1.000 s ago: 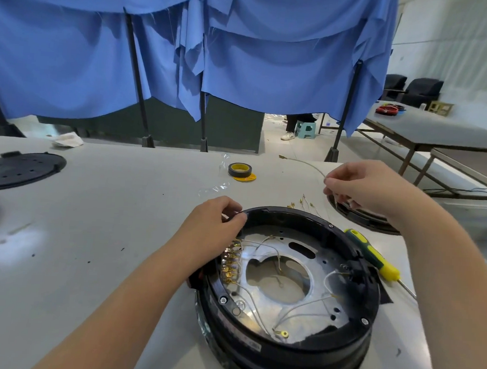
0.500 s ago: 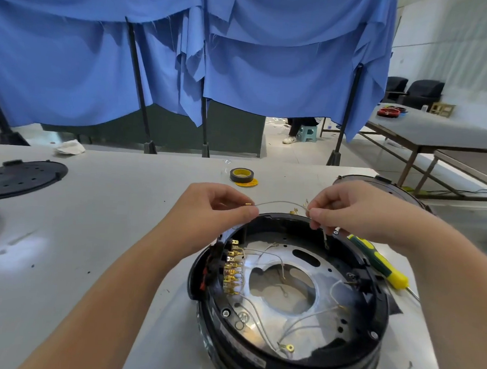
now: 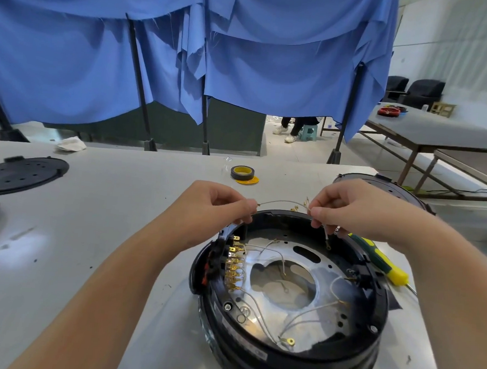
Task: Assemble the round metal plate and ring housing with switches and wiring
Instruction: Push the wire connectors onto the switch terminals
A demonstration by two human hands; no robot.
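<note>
The ring housing (image 3: 289, 355) with its metal plate (image 3: 325, 277) sits on the table (image 3: 91, 232) at 6 o'clock. Above its 12 o'clock rim, the left hand (image 3: 215, 208) and right hand (image 3: 357, 208) each pinch one wire (image 3: 281, 202). At 12 o'clock beyond lies a tape roll (image 3: 242, 173).

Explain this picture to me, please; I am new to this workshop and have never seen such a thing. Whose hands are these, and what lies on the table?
The picture comes from a camera worn on a person's head, looking down at their own bare hands. The left hand and right hand each pinch one thin pale wire stretched between them above a round black ring housing. Inside sits a shiny round metal plate with a row of brass terminals and more wires. On the grey table also lie a green and yellow screwdriver, a roll of yellow tape and a flat black round cover.
</note>
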